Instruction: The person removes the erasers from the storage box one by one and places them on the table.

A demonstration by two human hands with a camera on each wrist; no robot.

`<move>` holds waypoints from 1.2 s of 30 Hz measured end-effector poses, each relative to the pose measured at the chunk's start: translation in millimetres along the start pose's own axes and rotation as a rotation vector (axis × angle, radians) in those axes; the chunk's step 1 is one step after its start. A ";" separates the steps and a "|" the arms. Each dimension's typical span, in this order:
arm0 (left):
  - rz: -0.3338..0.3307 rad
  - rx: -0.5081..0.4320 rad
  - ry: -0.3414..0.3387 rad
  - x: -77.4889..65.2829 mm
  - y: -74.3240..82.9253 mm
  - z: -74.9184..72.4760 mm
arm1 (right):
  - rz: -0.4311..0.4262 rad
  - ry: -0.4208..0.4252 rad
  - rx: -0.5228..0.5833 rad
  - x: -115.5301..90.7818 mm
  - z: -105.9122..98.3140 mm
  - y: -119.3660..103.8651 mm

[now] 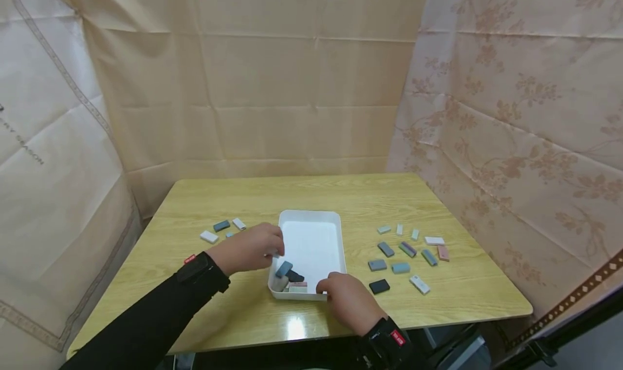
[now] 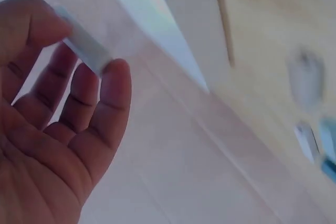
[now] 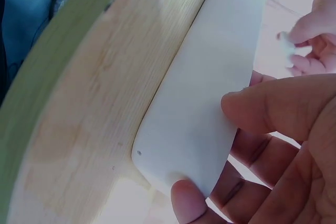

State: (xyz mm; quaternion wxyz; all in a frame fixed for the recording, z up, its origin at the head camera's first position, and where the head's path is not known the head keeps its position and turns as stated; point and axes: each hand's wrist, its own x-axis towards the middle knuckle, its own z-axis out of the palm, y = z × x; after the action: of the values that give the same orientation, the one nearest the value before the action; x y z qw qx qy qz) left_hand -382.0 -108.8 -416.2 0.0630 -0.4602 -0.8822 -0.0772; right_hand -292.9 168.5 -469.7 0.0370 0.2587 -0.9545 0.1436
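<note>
My left hand is over the left side of a white tray. Between thumb and fingertips it pinches a small pale rectangular block, seen raised in the left wrist view. At the tray's near right corner, my right hand grips the rim, its thumb on the outer wall and fingers curled over the edge in the right wrist view. Inside the tray's near left corner lie a blue block, a dark block and a few pale ones, piled together.
Several grey, blue, white and pink blocks, among them a black block, are scattered right of the tray. Left of it lie a few more, including a white block and a dark blue block. All rest on a wooden table.
</note>
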 end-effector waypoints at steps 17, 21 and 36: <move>-0.514 -0.065 -0.084 -106.9 -101.8 4.0 | 0.046 -0.018 0.024 0.5 -0.5 -1.5; -0.543 -0.087 -0.096 -113.6 -109.8 13.4 | 0.044 -0.023 0.025 0.4 0.0 -2.6; -0.645 -0.044 -0.133 -108.6 -109.6 19.7 | 0.051 -0.047 0.024 2.2 -1.0 -2.7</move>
State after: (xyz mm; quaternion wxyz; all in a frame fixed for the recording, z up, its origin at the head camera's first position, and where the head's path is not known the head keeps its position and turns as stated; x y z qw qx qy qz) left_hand -411.1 -253.9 -463.8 -0.0323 -0.1622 -0.9828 -0.0822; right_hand -293.4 165.5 -467.8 0.0081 0.2380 -0.9596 0.1496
